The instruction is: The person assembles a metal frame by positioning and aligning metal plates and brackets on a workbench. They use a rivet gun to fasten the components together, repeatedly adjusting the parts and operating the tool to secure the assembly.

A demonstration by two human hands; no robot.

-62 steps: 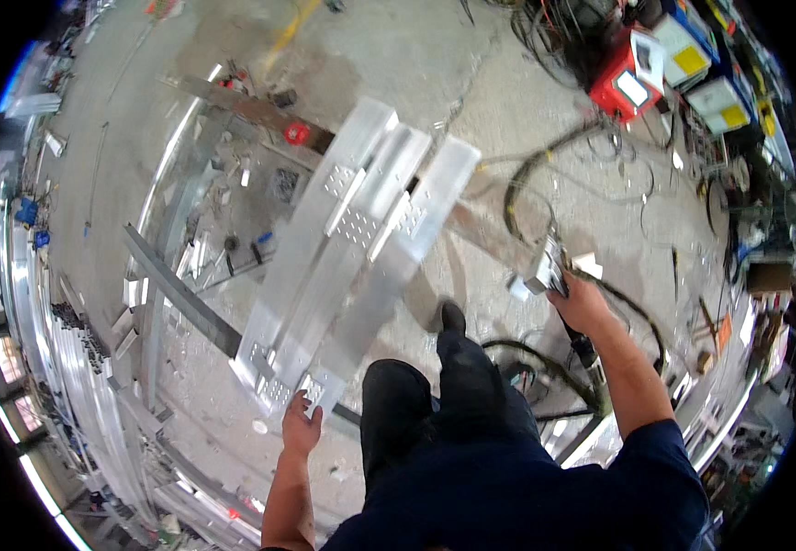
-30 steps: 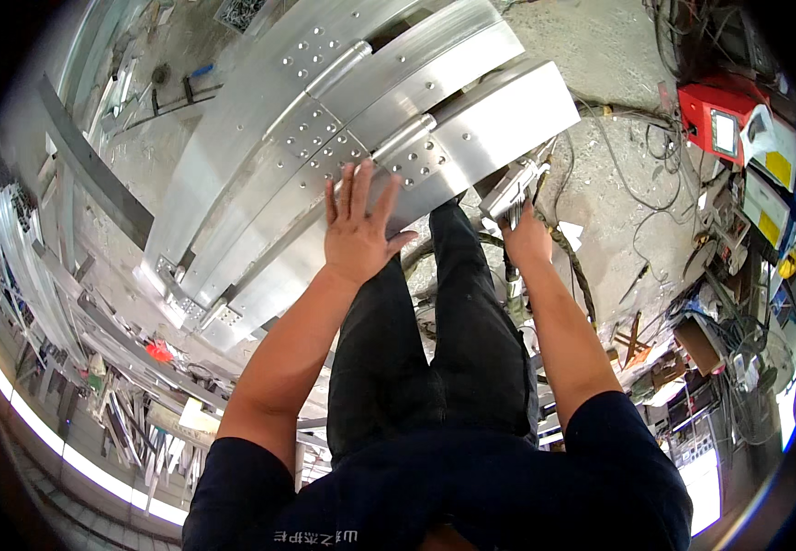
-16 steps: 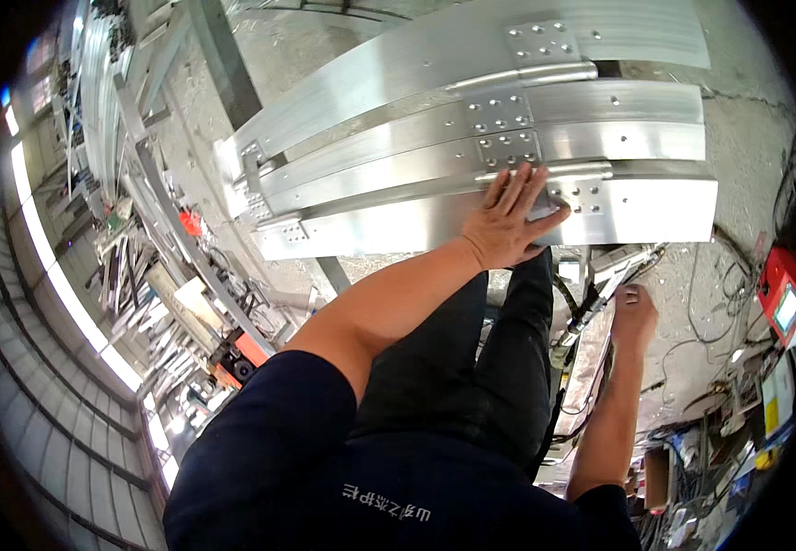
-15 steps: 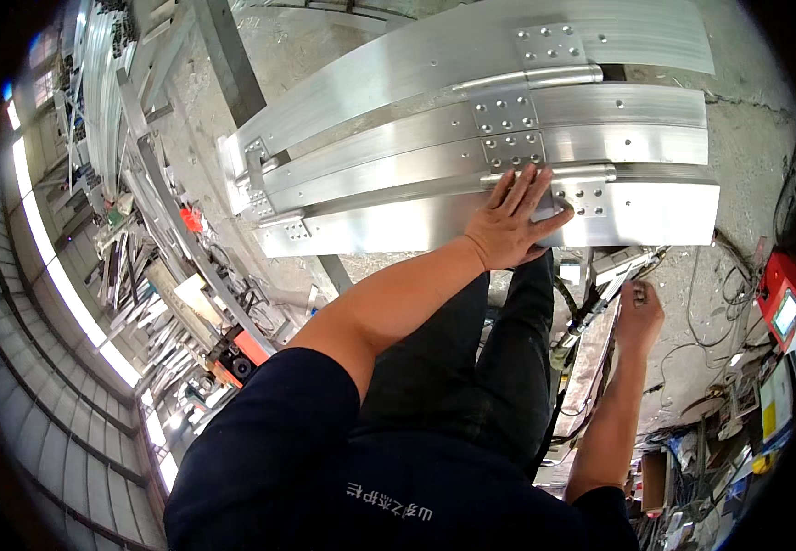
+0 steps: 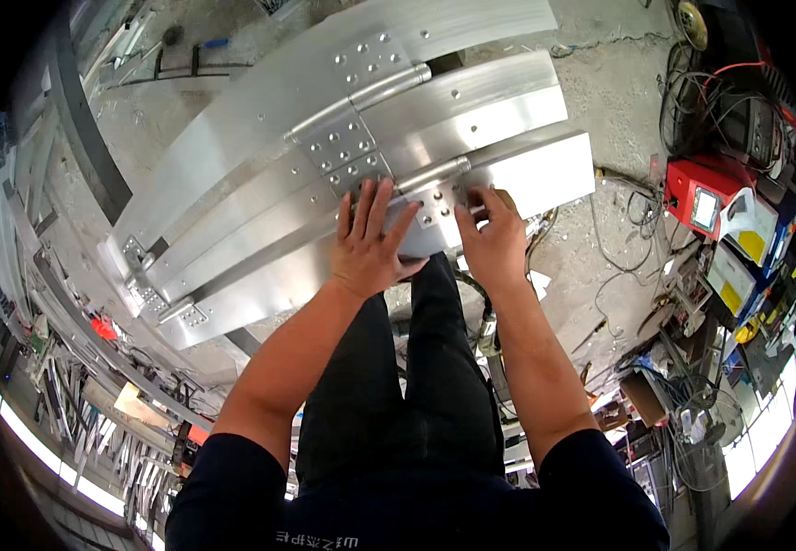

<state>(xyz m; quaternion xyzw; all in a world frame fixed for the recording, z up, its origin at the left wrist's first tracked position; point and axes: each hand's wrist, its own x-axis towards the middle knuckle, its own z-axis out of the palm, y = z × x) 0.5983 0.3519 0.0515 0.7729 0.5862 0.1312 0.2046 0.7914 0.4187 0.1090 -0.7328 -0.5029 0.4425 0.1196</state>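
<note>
Several long silver metal panels [image 5: 260, 298] lie side by side in front of me, joined by hinges. On the nearest panel sits a hinge leaf [image 5: 435, 213] with several holes, below its round hinge barrel [image 5: 433, 174]. My left hand [image 5: 368, 243] rests flat across the panel at the leaf's left side, fingers spread. At the leaf's right edge is my right hand [image 5: 497, 241], its thumb and forefinger bent together over the holes. Whatever these fingertips hold is too small or hidden to make out. Farther away, another drilled hinge plate [image 5: 341, 151] spans the middle panels.
A red machine with a screen [image 5: 683, 191] stands at the right, with cables [image 5: 635, 262] on the floor near it. Metal bars [image 5: 86, 129] and a red-orange object [image 5: 102, 328] lie at left. A blue-handled tool [image 5: 215, 43] lies beyond the panels.
My right hand has come up from beside my leg to the hinge leaf. My left hand stays on the panel. The view has turned, so the panels now slant and sit farther left.
</note>
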